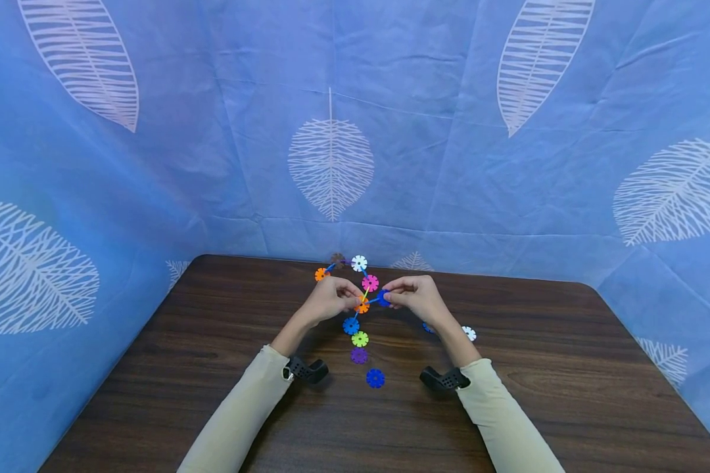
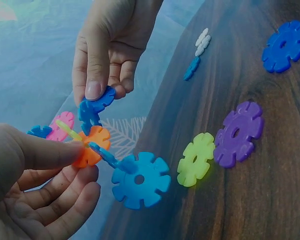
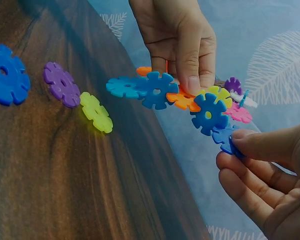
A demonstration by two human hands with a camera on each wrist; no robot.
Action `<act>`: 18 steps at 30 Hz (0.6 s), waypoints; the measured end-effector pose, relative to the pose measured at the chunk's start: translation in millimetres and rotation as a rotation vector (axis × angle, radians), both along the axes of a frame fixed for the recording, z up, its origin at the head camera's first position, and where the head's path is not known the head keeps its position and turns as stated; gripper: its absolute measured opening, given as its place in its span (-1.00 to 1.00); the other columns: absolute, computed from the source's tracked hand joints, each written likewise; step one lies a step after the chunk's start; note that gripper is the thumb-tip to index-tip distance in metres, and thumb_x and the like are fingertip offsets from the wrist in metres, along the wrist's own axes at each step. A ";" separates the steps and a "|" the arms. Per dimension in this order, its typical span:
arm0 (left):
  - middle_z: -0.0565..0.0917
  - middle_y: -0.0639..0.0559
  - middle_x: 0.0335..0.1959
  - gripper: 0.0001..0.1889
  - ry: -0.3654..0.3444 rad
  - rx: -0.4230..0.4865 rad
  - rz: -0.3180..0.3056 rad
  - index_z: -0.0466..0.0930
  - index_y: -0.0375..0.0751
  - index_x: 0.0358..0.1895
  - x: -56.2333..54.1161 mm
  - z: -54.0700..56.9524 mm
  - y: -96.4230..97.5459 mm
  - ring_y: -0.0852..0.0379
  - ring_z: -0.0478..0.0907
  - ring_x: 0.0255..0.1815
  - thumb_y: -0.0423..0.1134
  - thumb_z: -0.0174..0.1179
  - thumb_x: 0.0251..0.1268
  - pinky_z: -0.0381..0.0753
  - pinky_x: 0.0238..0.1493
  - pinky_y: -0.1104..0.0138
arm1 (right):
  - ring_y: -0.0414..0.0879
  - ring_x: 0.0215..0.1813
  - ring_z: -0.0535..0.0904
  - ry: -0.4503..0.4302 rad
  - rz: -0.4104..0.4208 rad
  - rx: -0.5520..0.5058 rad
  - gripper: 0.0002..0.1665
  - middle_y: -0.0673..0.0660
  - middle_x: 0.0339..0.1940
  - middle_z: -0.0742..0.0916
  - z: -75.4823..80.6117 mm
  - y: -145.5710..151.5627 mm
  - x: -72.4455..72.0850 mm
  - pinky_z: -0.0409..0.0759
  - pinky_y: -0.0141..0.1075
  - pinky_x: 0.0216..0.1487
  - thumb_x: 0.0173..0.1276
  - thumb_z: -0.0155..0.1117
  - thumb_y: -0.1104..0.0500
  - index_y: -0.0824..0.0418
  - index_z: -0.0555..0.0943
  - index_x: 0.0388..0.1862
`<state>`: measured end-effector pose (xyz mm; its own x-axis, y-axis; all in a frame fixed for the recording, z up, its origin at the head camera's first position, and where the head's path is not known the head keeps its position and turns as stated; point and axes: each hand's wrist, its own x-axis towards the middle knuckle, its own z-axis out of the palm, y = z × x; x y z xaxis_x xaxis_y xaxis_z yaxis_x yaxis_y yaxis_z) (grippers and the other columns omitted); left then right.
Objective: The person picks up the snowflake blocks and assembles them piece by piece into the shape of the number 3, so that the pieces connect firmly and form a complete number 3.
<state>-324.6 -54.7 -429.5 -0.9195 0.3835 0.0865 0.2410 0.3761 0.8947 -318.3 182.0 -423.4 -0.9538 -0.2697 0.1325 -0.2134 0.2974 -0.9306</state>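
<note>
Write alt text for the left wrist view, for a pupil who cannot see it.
A person's left grip pinches an orange notched disc in a linked chain, while the right grip pinches a dark-blue disc close beside it. A lime disc, a purple disc and another blue disc lie on a wooden table.

Bright discs dotting a brown table (image 1: 544, 407)
Lime disc (image 1: 359, 339), purple disc (image 1: 359, 355) and blue disc (image 1: 375, 378) are lying in a loose row, a white disc (image 1: 469, 334) and light-blue disc (image 2: 192, 68) resting farther right.
</note>
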 end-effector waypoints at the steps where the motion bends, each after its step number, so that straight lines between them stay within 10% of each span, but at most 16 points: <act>1: 0.75 -0.10 -0.39 -0.92 0.003 0.000 0.001 0.76 -0.30 -0.22 0.3 0.3 0.3 0.00 0.65 -0.41 -0.39 0.29 0.37 0.74 -0.25 0.13 | 0.10 -0.26 0.78 0.004 -0.002 0.002 -0.77 0.33 -0.25 0.82 0.1 -0.2 0.1 0.75 0.12 -0.07 0.38 0.38 0.31 0.44 0.74 -0.05; 18: 0.72 -0.09 -0.40 -0.92 0.032 -0.042 0.043 0.73 -0.31 -0.26 4.8 2.9 3.3 0.17 0.58 -0.49 -0.40 0.26 0.41 0.62 -0.44 0.38 | 0.09 -0.30 0.78 0.077 0.010 0.050 -0.81 0.35 -0.28 0.82 3.6 -3.9 4.0 0.74 0.15 -0.10 0.37 0.38 0.34 0.43 0.76 -0.09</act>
